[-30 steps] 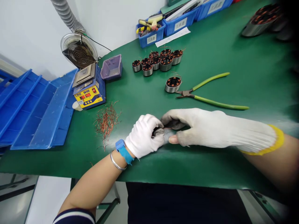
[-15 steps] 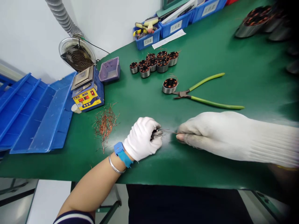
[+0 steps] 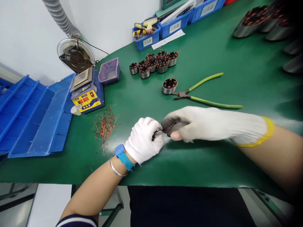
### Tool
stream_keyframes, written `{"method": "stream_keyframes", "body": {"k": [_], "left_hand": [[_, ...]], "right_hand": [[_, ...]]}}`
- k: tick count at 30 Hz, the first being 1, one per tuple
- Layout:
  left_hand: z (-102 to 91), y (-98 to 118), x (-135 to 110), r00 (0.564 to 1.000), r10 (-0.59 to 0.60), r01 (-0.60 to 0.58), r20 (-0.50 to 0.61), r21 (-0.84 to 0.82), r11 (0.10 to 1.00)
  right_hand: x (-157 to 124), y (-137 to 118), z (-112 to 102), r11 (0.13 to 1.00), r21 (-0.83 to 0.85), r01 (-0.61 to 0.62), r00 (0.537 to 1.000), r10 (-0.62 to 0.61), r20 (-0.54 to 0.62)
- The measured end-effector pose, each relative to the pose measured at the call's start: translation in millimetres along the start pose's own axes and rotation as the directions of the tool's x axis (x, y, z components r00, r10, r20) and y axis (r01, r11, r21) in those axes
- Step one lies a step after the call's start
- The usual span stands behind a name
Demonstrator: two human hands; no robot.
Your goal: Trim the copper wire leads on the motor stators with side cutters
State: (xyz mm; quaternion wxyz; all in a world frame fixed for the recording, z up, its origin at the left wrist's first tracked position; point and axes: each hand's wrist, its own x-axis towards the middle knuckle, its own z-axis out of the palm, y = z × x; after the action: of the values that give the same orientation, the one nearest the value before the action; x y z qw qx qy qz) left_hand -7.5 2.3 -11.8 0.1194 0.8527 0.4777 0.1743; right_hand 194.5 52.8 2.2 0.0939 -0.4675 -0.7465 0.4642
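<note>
My left hand (image 3: 145,138), in a white glove, is closed around a small motor stator (image 3: 156,134), of which only a dark bit shows between the fingers. My right hand (image 3: 189,124), also gloved with a bare thumb tip, reaches in from the right. Its fingers curve over the stator's side, with a gap between them and the thumb; a thin reddish wire (image 3: 169,126) shows in that gap. Beyond the hands, one copper-wound stator (image 3: 169,86) stands on the green table (image 3: 139,101). Green-handled cutting pliers (image 3: 183,94) lie spread beside it, jaws towards it.
Several stators (image 3: 151,64) stand grouped farther back, and more (image 3: 251,22) at the far right. Copper wire clippings (image 3: 105,126) lie left of my hands. Behind them are a blue-and-yellow CM558 unit (image 3: 87,99), a purple tray (image 3: 109,71) and a fan (image 3: 77,58). Blue bins (image 3: 148,41) line the back.
My right hand has moved left, from pinching the drawn-out wires to beside my left hand, and its thumb has parted from the fingers. My left hand keeps its hold. The view has shifted slightly.
</note>
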Motion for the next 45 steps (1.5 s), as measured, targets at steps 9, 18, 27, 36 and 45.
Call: {"method": "stream_keyframes", "body": {"k": [9,18,27,36,45], "left_hand": [[-4.2,3.2,-3.4,1.0,0.005,-0.005,0.013,0.003,1.0],[-10.9,10.4,-7.1,0.999,-0.023,0.025,0.048,-0.05,0.998],[-4.9,-7.1,-6.4,0.986,-0.166,0.153,0.017,-0.483,0.862],[-30.0,-35.9,1.0,0.804,-0.301,0.564,0.513,-0.819,0.11],[-31.3,-8.0,1.0,0.875,-0.264,0.456,0.405,-0.873,0.174]], "right_hand": [[10.2,-17.7,20.0,0.866,0.416,-0.279,0.945,0.169,0.28],[10.4,-19.2,25.9,0.869,0.373,-0.325,0.939,0.249,0.236],[4.3,-9.9,36.6,0.975,0.174,-0.138,0.99,0.136,0.027],[-3.1,0.4,37.1,0.966,0.235,0.109,0.994,-0.104,-0.033],[-11.5,-18.7,33.5,0.759,0.65,0.039,0.998,-0.063,0.013]]}}
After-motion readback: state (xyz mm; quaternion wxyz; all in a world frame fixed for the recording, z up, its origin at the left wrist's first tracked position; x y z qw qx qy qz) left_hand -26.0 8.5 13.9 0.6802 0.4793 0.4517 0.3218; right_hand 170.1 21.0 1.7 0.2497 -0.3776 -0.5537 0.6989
